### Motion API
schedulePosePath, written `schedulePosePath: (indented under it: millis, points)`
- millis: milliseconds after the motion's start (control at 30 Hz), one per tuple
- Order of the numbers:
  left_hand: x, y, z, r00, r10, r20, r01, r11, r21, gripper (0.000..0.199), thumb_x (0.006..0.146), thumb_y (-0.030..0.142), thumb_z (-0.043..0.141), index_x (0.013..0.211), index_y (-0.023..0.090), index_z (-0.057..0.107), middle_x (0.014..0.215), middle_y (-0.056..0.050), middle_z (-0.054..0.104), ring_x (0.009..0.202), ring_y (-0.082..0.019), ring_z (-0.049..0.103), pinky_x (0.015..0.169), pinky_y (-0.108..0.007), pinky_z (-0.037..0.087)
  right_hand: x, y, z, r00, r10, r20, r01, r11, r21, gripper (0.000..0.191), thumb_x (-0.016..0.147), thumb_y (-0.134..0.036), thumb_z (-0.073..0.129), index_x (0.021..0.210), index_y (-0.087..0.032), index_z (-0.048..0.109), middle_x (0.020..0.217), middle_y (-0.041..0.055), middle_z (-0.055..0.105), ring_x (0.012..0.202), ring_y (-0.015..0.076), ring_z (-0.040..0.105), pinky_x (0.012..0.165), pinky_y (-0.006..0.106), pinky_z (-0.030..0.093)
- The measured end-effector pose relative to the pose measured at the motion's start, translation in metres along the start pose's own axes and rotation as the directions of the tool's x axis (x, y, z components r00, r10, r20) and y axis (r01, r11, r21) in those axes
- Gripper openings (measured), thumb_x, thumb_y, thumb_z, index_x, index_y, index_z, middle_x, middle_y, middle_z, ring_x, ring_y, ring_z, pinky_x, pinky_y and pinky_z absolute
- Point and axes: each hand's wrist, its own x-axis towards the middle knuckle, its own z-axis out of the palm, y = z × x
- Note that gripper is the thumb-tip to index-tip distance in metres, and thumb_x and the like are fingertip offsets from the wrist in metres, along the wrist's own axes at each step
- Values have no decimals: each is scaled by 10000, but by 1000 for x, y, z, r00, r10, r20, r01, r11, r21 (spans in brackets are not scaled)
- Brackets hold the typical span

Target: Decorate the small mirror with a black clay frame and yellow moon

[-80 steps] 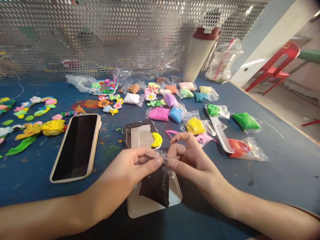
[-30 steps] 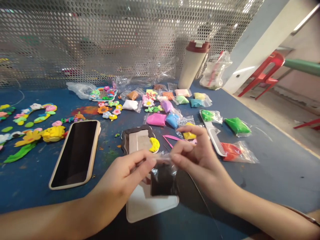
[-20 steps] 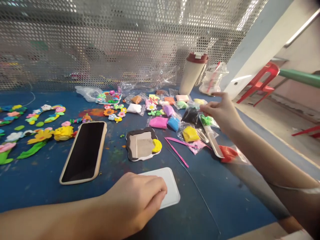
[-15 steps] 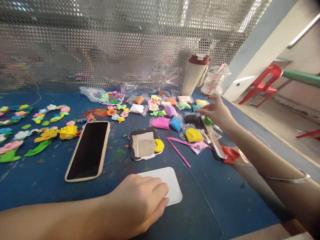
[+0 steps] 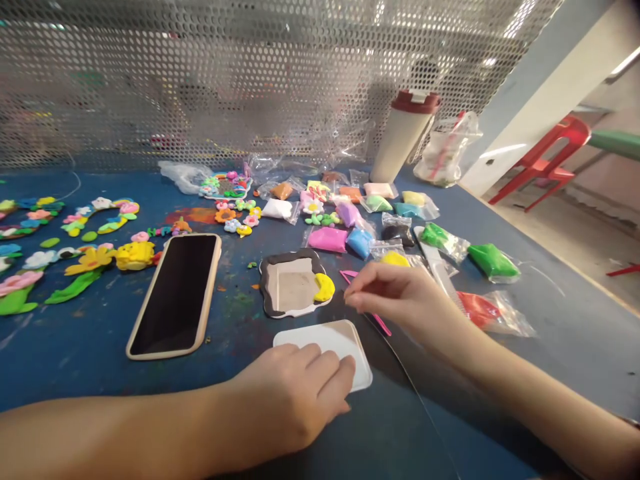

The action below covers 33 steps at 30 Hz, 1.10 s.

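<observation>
My left hand lies over a white rectangular plate, its fingers curled and pressed together. What they hold, if anything, is hidden. My right hand hovers above pink modelling tools, thumb and fingertips pinched. Whatever may be between them is too small to make out. A thin wire runs from under that hand toward the front edge. Beyond the plate lies a wavy-edged frame with a dark clay border, and a yellow clay crescent sits on its right side.
A phone lies left of the frame. Clay flowers and decorated pieces spread farther left. Several bagged clays, including a pink packet and a green packet, lie behind and right, near a comb. A tumbler stands behind.
My right hand has come back from the far clay packets toward me, leftward, to above the pink tools. The left hand has shifted slightly right on the plate. The camera view has shifted a little.
</observation>
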Motion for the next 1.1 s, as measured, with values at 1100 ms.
schedulePosePath:
  millis: [1100]
  points:
    - [0,-21,-18,992,120,22,-121,991,62,298,898,365,520,660,186,526,519,23,532,429,-156,488,377,-314,294,-20,11,23,981,108,159,-96,992,-80,190,869,-264,574,698,-181,580,664,-20,607,611,103,519,542,190,397]
